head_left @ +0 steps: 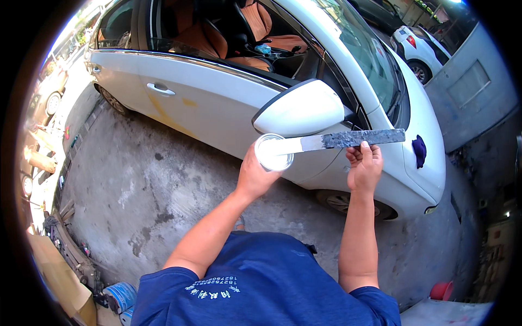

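Observation:
My left hand (254, 176) is wrapped round a small round can (274, 142) of white paint, held with its mouth facing up. Between thumb and fingers, my right hand (364, 165) pinches a long flat stirring stick (363, 139). The stick's dark, crusted end lies at my right hand, and its white-coated end reaches into the can. Both hands are in front of the white wing mirror (299, 107) of a white car (212, 98). Yellowish patches of filler (161, 108) show on its doors.
A dark purple cloth (418, 151) lies on the car's front wing. Grey concrete floor (141, 190) runs beside the car. Blue-and-white buckets (120, 296) and cardboard (60, 271) stand at lower left, a red tub (441, 290) at lower right. Another white car (418, 49) is parked behind.

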`<state>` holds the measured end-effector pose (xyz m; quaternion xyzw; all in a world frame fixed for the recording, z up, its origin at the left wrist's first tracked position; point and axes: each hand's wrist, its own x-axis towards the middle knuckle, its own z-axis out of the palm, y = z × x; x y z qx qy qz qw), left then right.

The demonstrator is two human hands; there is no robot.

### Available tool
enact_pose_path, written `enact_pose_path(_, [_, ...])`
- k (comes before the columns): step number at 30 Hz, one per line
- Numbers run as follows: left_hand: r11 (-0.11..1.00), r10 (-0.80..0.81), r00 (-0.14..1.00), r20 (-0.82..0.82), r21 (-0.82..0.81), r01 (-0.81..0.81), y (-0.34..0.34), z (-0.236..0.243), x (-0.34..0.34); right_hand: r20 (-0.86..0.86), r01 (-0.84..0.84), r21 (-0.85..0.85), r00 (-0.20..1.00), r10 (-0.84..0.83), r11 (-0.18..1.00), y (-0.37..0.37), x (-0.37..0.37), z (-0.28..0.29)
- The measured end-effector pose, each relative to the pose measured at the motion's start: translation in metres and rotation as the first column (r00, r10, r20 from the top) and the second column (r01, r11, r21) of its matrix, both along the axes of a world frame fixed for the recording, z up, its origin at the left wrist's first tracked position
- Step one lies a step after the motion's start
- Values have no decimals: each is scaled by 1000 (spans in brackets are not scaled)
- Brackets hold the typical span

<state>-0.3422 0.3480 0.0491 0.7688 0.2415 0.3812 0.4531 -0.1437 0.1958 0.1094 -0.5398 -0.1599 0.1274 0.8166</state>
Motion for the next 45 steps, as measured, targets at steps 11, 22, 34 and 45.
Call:
enact_pose_path(11, [999, 24, 999, -38, -37, -25, -1, 3, -1, -39, -38, 79, 998, 41, 996, 1, 4, -18])
enact_pose_path(22, [989, -115, 993, -18, -97, 113, 1, -9, 1, 265, -30, -82, 963, 51, 996, -7, -23, 8])
enact_pose_path(34, [689, -722, 683, -115, -223, 690, -53, -59, 16, 759, 445, -532, 628, 172, 721, -81, -99, 14])
enact_pose_path(45, [410, -909, 378, -173, -228, 883, -191, -71, 22, 698, 594, -502, 707, -112, 628, -246, -151, 20])
